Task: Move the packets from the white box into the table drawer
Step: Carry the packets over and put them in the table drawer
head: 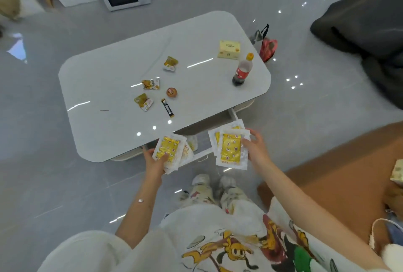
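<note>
Head view, the only one: the left hand (156, 160) grips a stack of yellow packets (169, 150) from below, thumb curled over the near face. The right hand (256, 147) pinches a second stack (232, 148) by its right edge, fingers curled round it. Both stacks are held flat, printed faces up. The drawer (200, 155) is pulled out from the near side of the table (109, 75) and sits right between the two hands, lower than both. Its opening is mostly hidden by the stacks, though one pale packet (192, 142) seems to lie inside already, just right of the left stack. The left stack's long axis runs away from the person, leaning a bit right; the right stack's runs almost straight away. The drawer's long axis looks to run left-right, across both stacks. Both hands are near it, the left stack maybe a touch closer, its inner edge overlapping the opening. My read is each stack just needs lowering and drawing inward. The white box can't be picked out for sure. Small snack wrappers (150, 84) lie on the table, well beyond the hands.
</note>
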`<state>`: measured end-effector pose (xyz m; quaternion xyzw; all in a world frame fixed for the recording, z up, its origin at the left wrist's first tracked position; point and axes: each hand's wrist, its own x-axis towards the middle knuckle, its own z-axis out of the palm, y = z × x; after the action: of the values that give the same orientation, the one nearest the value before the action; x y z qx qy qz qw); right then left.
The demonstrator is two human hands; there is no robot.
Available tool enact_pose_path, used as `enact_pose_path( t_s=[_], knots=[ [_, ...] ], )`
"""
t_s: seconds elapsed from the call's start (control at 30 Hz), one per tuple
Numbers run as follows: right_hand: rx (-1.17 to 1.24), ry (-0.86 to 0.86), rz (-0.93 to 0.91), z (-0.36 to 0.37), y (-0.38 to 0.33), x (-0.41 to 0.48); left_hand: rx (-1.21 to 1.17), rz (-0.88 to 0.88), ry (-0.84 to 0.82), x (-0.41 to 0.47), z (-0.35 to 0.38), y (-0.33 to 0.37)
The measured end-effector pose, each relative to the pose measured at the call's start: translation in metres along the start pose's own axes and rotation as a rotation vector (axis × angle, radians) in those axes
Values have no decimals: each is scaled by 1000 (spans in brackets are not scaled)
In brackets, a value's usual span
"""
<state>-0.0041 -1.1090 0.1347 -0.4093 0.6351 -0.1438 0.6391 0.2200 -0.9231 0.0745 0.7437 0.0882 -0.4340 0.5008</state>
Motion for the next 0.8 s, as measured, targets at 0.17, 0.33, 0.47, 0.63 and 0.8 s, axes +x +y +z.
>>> enact_pose_path(
  t_s=[0.17,0.33,0.47,0.63,0.8],
  knots=[
    [-144,-53,115,36,33,106,-40,-140,99,68,24,-38],
    [-73,-34,294,76,89,225,-119,-276,205,162,60,-103],
    [-107,-5,326,107,139,311,-160,-349,215,238,94,-158],
    [-80,25,364,132,195,392,-108,-349,229,319,113,-207],
    [-48,-1,358,144,226,431,-49,-306,268,366,108,-233]
  ],
)
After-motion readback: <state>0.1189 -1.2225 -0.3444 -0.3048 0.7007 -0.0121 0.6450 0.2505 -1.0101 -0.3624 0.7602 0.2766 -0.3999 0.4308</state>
